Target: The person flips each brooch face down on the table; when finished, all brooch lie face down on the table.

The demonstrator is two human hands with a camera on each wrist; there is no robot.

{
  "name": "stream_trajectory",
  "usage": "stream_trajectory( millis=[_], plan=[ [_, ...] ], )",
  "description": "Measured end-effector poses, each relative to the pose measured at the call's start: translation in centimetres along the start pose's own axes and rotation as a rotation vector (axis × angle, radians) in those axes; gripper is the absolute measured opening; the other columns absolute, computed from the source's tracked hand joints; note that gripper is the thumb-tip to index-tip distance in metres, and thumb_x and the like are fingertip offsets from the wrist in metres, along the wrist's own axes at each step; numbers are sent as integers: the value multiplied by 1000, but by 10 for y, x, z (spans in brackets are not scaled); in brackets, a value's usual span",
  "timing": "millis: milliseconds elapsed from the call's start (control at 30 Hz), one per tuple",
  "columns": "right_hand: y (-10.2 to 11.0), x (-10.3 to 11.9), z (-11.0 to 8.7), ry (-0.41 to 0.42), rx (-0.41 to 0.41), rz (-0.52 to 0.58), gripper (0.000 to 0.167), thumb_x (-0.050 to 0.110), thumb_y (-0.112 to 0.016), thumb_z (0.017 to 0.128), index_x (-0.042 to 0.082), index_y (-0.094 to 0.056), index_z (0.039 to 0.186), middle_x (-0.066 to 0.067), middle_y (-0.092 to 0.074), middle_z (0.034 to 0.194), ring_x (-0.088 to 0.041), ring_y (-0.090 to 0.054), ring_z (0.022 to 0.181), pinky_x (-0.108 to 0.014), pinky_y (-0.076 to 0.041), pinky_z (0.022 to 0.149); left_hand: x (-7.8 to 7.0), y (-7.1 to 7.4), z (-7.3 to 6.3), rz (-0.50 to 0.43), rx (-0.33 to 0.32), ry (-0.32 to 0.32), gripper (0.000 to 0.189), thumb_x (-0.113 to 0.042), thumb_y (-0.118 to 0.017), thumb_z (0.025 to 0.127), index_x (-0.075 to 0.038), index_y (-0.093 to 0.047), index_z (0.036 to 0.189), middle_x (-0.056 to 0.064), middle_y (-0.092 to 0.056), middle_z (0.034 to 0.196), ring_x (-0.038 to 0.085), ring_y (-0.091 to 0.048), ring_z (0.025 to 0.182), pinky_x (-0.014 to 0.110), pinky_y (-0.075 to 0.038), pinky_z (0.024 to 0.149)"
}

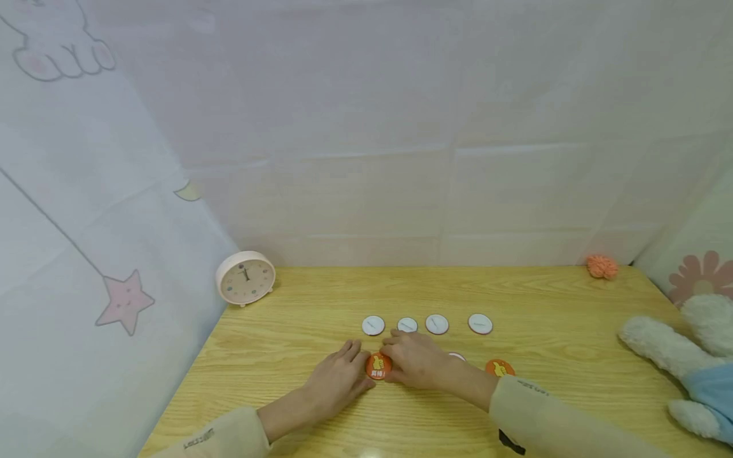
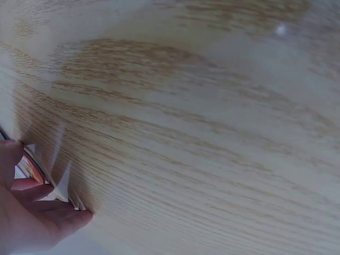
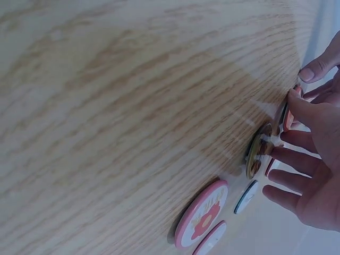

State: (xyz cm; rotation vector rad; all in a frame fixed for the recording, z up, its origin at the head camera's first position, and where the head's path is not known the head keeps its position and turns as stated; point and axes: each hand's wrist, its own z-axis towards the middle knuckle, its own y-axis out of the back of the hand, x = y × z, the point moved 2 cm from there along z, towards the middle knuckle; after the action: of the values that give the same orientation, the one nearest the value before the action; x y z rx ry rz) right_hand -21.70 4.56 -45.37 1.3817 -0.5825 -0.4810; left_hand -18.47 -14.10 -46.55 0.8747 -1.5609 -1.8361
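An orange round badge [image 1: 378, 366] with a yellow thumbs-up lies face up at the table's front middle, between my two hands. My left hand [image 1: 338, 380] grips its left side, the thumb at the near edge and the fingers at the far edge. From the opposite side my right hand [image 1: 417, 361] holds its rim; in the right wrist view the lower fingers [image 3: 292, 160] spread out beside it. The left wrist view shows only a sliver of the orange badge [image 2: 33, 169] among the fingers. Past the right hand lies another orange badge [image 1: 500, 367], partly covered by the sleeve.
Behind the hands several badges lie white back up, among them one at left [image 1: 373, 326] and one at right [image 1: 480, 324]. A pink-rimmed flower badge [image 3: 204, 215] shows in the right wrist view. A clock [image 1: 246, 278] stands back left; a plush toy [image 1: 676, 369] lies at right.
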Motion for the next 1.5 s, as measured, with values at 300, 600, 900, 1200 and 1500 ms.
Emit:
stream_trajectory(
  millis=[300, 600, 900, 1200, 1500],
  plan=[
    [-1, 3, 3, 19, -39, -39, 40, 41, -72, 87, 8, -71, 109, -13, -66, 118, -35, -60, 114, -42, -49, 95, -3, 1, 4, -17, 24, 26, 54, -41, -63, 93, 3, -58, 125, 30, -52, 133, 41, -52, 122, 47, -49, 94],
    [-2, 1, 3, 36, -64, -38, 39, 39, -74, 86, 7, -71, 107, -13, -67, 116, -33, -61, 112, -42, -50, 95, -4, 1, 11, -36, 14, 28, 49, -36, -68, 91, 2, -61, 123, 28, -54, 132, 41, -53, 122, 48, -50, 93],
    [-7, -2, 1, 38, -69, -16, 38, 39, -72, 88, 7, -70, 108, -15, -66, 119, -35, -60, 114, -43, -49, 95, -5, 4, 13, -84, 61, 21, 51, -32, -66, 94, 7, -55, 125, 31, -49, 135, 41, -48, 126, 47, -45, 99],
    [-9, -4, -1, 62, -84, -14, 43, 42, -73, 86, 7, -68, 111, -12, -66, 118, -34, -58, 117, -44, -43, 103, -4, 9, 13, -32, 30, -21, 51, -31, -67, 93, 8, -55, 123, 31, -52, 132, 42, -49, 125, 47, -44, 100],
    [-1, -4, -2, 60, -121, -1, 47, 45, -73, 85, 7, -67, 113, -6, -67, 115, -30, -57, 118, -43, -41, 105, -6, 23, 15, -22, -34, -79, 46, -27, -70, 92, 8, -57, 118, 31, -54, 129, 44, -51, 123, 47, -48, 96]
  ],
)
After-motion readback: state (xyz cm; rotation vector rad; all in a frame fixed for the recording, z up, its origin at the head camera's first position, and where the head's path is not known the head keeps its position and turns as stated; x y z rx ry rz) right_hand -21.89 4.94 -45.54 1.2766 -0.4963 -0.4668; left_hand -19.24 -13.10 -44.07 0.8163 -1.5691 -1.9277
